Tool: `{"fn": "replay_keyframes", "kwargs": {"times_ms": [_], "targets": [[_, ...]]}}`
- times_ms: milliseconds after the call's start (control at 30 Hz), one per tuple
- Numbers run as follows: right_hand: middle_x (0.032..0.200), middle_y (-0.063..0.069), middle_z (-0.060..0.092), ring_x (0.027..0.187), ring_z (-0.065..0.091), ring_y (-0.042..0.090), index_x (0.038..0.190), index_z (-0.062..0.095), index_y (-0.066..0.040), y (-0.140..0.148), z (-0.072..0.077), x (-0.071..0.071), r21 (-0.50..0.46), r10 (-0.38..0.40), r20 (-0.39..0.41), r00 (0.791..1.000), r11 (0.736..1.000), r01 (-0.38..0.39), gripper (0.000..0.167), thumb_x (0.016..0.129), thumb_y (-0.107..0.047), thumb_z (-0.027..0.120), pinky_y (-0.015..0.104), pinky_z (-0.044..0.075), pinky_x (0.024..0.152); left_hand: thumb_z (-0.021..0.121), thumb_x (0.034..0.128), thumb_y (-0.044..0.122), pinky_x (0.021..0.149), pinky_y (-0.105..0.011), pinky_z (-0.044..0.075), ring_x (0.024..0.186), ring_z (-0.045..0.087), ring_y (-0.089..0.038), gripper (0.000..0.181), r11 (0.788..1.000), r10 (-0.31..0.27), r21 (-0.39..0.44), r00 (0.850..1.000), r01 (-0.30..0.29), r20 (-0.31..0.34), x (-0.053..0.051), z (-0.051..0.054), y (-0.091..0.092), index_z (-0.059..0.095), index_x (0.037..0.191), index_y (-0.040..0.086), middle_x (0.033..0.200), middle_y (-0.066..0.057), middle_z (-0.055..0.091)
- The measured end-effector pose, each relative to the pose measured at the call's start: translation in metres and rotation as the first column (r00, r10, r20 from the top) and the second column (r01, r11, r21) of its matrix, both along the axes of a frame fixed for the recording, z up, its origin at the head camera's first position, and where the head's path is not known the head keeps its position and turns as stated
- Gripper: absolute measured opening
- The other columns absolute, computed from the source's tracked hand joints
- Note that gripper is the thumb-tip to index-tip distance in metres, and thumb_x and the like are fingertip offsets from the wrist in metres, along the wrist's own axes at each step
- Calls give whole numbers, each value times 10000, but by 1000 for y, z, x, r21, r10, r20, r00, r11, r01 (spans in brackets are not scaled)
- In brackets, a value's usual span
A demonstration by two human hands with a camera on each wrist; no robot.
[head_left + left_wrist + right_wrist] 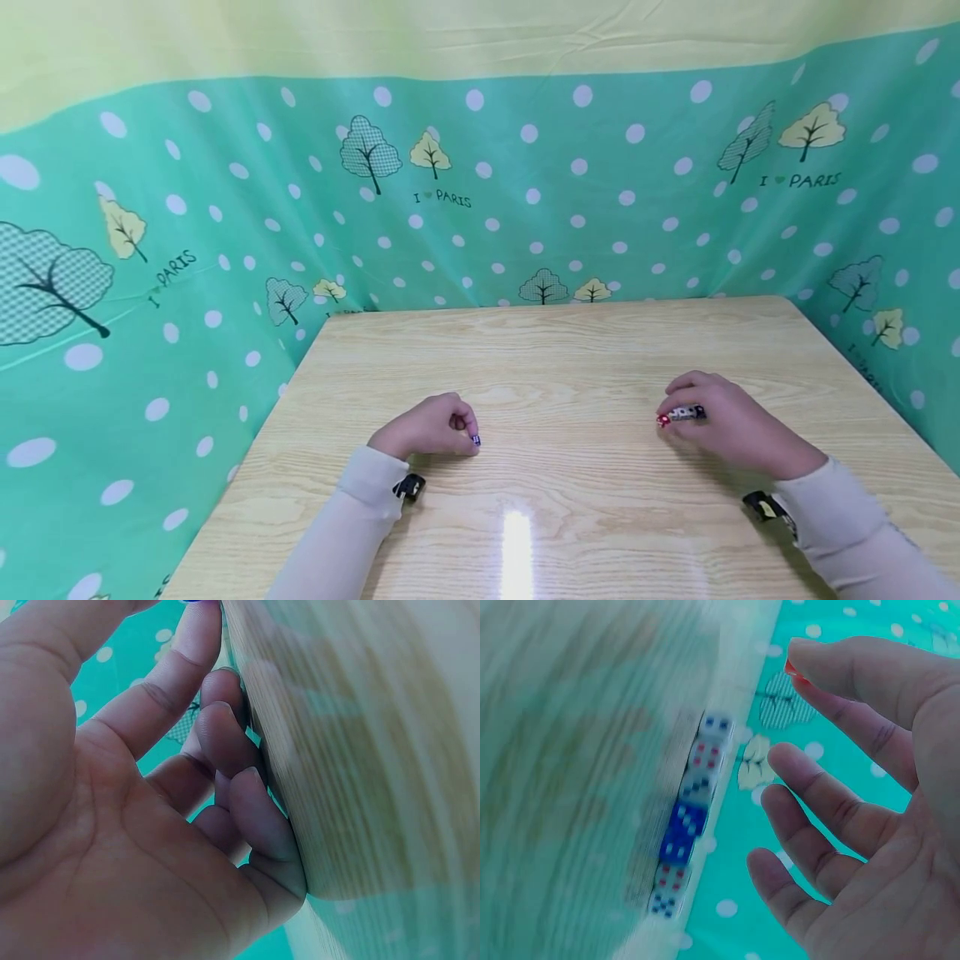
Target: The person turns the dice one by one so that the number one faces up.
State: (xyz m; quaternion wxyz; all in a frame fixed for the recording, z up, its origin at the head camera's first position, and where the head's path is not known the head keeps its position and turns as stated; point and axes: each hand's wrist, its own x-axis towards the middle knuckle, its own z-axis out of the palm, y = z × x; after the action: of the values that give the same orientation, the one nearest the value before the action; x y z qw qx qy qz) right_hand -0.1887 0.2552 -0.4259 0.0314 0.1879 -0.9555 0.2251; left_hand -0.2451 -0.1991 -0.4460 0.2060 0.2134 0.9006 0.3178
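My left hand [433,425] rests low over the table on the left, pinching a small blue die [476,440] between thumb and index finger. Only a sliver of that die shows at the top edge of the left wrist view, where the other fingers [229,739] curl loosely against the wood. On the right, a red die [663,421] is pinched between the thumb and index fingertips of my right hand [723,421]. A row of several dice [686,412], white and blue, stands close beside this hand, partly hidden by it; the right wrist view shows them lined up end to end [681,832].
The wooden table [555,358] is light and glossy, with a bright reflection near its front. A green dotted cloth [555,175] with printed trees hangs behind it and along both sides. Small black wrist cameras [410,487] sit at both sleeves.
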Motion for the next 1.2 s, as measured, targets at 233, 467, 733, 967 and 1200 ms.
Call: {"fn": "replay_keyframes", "kwargs": {"times_ms": [233, 467, 733, 967, 1200], "targets": [[1221, 128, 665, 1150, 616, 379, 991, 806, -269, 23, -4, -5, 11, -46, -23, 999, 999, 47, 173, 854, -172, 847, 601, 497, 953, 873, 819, 241, 669, -319, 446, 798, 525, -183, 170, 1000, -5, 1, 1000, 5, -3, -1, 0, 0, 709, 837, 203, 917, -15, 602], [1272, 217, 634, 1208, 564, 463, 1000, 804, -218, 40, -7, -8, -11, -157, 27, 987, 988, 157, 141, 867, -182, 833, 667, 440, 989, 877, 816, 250, 696, -336, 437, 837, 514, -204, 174, 1000, 9, -7, 1000, -9, -7, 2, 0, 1, 709, 841, 213, 976, -53, 571], [1332, 267, 597, 1265, 502, 517, 1095, 789, -156, 63, -12, -13, 9, -210, 52, 976, 978, 210, 209, 900, -230, 796, 710, 393, 1009, 874, 818, 248, 700, -336, 435, 842, 513, -199, 172, 1000, 2, -10, 1000, -3, -14, 1, -1, 0, 707, 837, 215, 963, -31, 570], [1263, 245, 647, 1199, 558, 485, 1110, 779, -135, 79, -21, -16, 22, -239, 36, 970, 971, 238, 226, 904, -227, 787, 687, 458, 942, 877, 813, 235, 681, -330, 437, 821, 515, -190, 171, 1000, -4, 1, 1000, 4, -10, 1, -1, 1, 710, 832, 204, 933, -17, 585], [1253, 269, 638, 1150, 587, 504, 1121, 777, -101, 90, -21, -17, 30, -269, 78, 960, 963, 268, 241, 914, -224, 778, 659, 518, 895, 877, 817, 246, 684, -333, 438, 822, 517, -192, 172, 1000, 1, -4, 1000, -1, -11, 0, -1, 1, 710, 835, 208, 934, -19, 582]]}}
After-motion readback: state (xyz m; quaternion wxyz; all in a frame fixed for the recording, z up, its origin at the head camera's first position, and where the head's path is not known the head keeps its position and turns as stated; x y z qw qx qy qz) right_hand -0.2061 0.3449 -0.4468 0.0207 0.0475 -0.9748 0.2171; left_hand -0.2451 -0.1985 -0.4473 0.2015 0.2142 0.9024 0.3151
